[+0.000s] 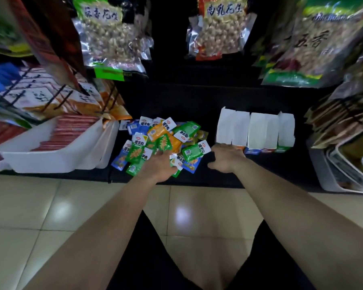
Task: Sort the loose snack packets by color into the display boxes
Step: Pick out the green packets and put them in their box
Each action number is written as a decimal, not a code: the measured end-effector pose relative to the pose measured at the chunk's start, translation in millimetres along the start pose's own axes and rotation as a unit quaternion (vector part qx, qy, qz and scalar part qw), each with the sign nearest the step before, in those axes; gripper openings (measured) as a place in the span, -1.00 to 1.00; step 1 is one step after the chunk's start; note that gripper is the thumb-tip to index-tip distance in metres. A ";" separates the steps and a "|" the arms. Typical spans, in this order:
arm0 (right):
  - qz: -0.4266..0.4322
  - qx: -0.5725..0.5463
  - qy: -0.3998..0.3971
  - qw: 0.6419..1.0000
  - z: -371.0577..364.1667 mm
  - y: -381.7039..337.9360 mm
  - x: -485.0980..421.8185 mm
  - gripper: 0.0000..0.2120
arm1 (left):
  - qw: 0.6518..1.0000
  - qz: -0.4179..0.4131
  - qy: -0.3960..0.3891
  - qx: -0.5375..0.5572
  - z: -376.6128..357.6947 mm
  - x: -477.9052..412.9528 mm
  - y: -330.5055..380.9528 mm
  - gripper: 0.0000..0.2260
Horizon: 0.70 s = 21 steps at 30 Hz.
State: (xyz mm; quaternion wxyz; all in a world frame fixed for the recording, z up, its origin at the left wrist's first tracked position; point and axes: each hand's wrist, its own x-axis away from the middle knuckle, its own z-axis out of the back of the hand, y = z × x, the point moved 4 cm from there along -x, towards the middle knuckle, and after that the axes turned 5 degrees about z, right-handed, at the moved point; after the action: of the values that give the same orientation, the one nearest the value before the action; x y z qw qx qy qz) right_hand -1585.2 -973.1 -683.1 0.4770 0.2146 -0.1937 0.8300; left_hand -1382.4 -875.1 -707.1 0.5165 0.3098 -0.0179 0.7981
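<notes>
Hung above the black shelf (pixel 270 170): a green-topped peanut bag (pixel 111 36), a red-topped peanut bag (pixel 218 30) and a large green bag (pixel 314 49). At the shelf's left end, a white tray (pixel 57 158) of red packs (pixel 69 130); at its right end, a grey bin (pixel 323 174). Below, beige floor tiles (pixel 50 206).
</notes>
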 end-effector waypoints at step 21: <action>0.043 -0.072 0.009 0.996 -92.1 21.3 -112.7 -0.44 | 0.998 0.032 0.028 -0.040 -52.5 -73.8 -8.9 -0.35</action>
State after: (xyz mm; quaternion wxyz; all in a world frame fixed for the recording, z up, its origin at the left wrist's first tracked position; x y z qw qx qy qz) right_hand -1568.6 -1014.5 -823.3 0.4568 0.1641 -0.2579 0.8354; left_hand -1379.8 -912.7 -789.9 0.5027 0.2658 -0.0451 0.8213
